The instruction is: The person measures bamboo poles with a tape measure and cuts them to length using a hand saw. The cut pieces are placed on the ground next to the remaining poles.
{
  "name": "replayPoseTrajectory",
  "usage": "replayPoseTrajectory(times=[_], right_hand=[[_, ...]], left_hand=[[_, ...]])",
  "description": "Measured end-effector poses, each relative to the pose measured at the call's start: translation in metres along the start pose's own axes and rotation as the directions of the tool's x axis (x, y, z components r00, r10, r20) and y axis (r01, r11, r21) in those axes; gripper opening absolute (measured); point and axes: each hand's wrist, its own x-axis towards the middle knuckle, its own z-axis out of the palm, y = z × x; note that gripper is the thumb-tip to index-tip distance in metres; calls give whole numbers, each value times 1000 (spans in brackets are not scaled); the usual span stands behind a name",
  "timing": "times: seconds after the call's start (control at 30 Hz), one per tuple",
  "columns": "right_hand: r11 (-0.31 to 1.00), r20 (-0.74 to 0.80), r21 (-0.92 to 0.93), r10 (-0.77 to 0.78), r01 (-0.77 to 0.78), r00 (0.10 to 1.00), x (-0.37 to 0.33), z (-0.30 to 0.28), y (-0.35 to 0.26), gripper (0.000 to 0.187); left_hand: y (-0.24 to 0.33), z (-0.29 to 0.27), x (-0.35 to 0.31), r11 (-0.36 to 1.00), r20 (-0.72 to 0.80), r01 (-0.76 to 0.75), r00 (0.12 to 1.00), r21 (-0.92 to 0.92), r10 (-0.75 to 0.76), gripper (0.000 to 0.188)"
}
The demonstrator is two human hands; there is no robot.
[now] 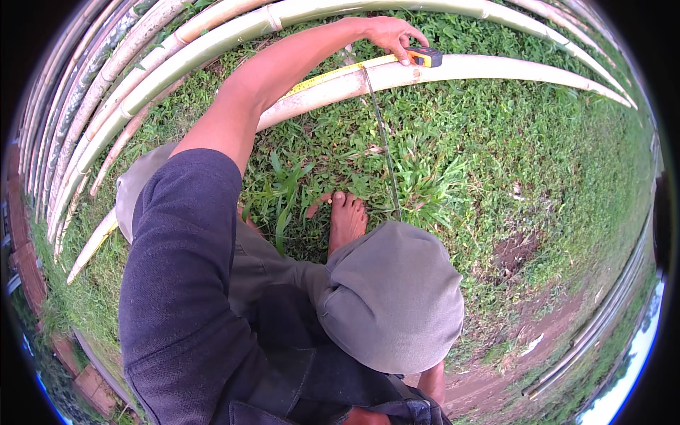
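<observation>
My left hand (391, 33) reaches across to a pale bamboo pole (482, 66) lying on the grass. Its thumb and fingers close round the near end of a black and orange tape measure (426, 57), which rests against the pole's upper side. From the case, the yellow tape blade (327, 80) runs left along the pole and passes behind my left knee. A long, thin dark strip (384, 145), perhaps a blade or stick, leads from the pole to my right knee, which hides its lower end. My right hand does not show; bare skin below that knee is too partial to identify.
Several long bamboo poles (134, 60) lie side by side at the far left, with a greener one (212, 46) curving just beyond the measured pole. My bare foot (347, 219) is on the grass between my knees. More poles (602, 326) lie at the right.
</observation>
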Motion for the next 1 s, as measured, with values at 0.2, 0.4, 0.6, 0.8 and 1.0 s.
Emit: replayPoseTrajectory(times=[0.2,0.4,0.6,0.8,1.0], right_hand=[[987,-85,130,104,-92,991,-64,-62,32,85],[966,-31,-237,93,-98,995,-98,-139,79,91],[465,90,-872,-156,153,984,-101,-189,109,100],[767,-228,-642,-168,-18,959,-88,-158,74,91],[841,-277,-536,-256,72,926,-63,-94,14,82]], left_hand=[[-6,0,3,1000,36,-3,999,-26,4,95],[-7,-3,-4,1000,16,15,1000,-28,-15,97],[-2,2,1,1000,-4,23,1000,1,-23,98],[-9,-1,2,1000,4,4,1000,22,-4,98],[-4,2,7,996,23,46,999,-74,-45,96]])
